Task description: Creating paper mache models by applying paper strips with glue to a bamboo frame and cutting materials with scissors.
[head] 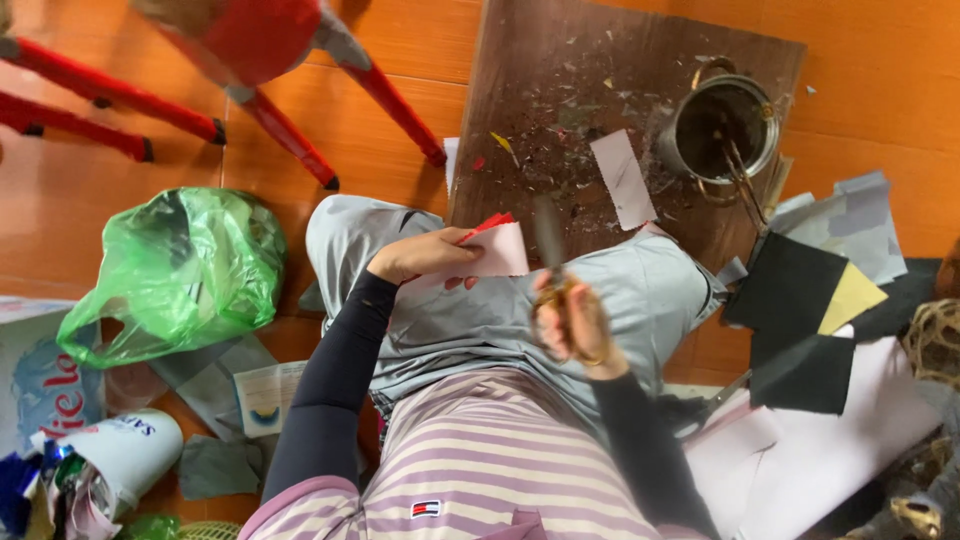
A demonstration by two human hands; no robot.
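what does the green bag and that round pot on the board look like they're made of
Green bag: thin plastic film by its look, translucent, glossy and crumpled. Round pot: probably metal, with a dull grey sheen, a bright rim and a wire handle. It stands on a brown board.

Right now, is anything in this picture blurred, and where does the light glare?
Head view: the right hand and its scissors are smeared by motion blur; the left hand holding paper is fairly sharp; the red stool is stretched at the frame's edge; the green bag shows bright glare; light is soft, shadows faint.
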